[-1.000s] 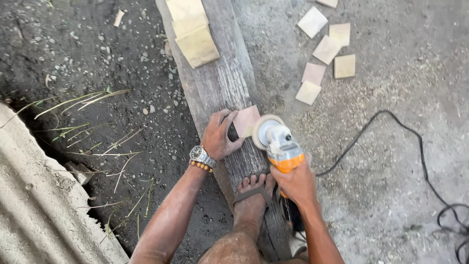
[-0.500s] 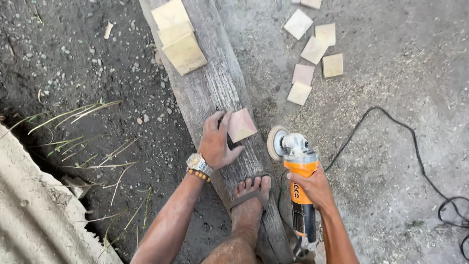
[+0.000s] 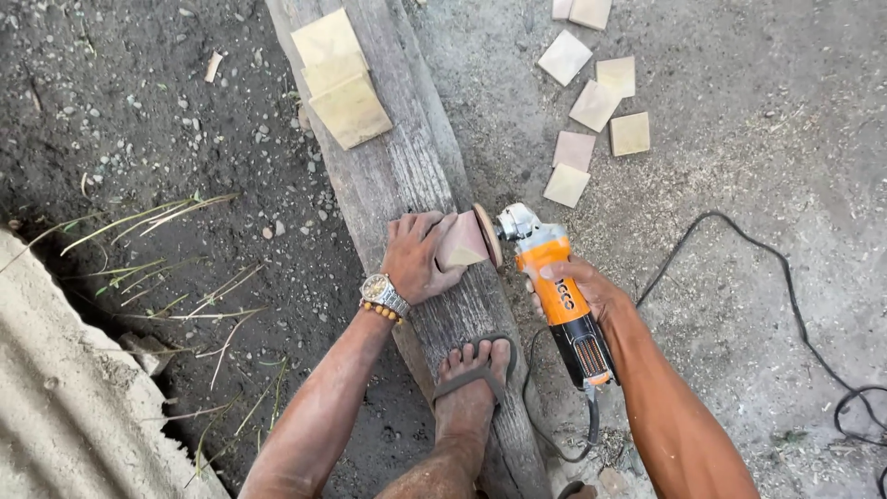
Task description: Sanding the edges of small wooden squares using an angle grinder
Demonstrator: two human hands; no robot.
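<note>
Near the middle of the frame the left hand [image 3: 418,256] presses a small square wooden block [image 3: 462,242] down on a long grey plank [image 3: 407,171], its grip clenched over the left side of the block. The plank lies on the ground and runs from the top of the frame down to the bottom centre, where a foot in a sandal [image 3: 471,383] stands on it. The right hand [image 3: 580,288] has its grip wrapped around the orange body of an angle grinder [image 3: 552,286]. The long axis of the grinder goes from lower right to upper left, so the sanding disc [image 3: 487,235] points at the block from the right. The disc seems to touch the right edge of the block, but I cannot be sure of real contact from this view. The left hand is the one nearer to the block. A black cable [image 3: 739,268] leaves the tool toward the right edge. More light squares lie stacked on the plank at the top [image 3: 337,79], and others are scattered on the ground at upper right [image 3: 591,102].
</note>
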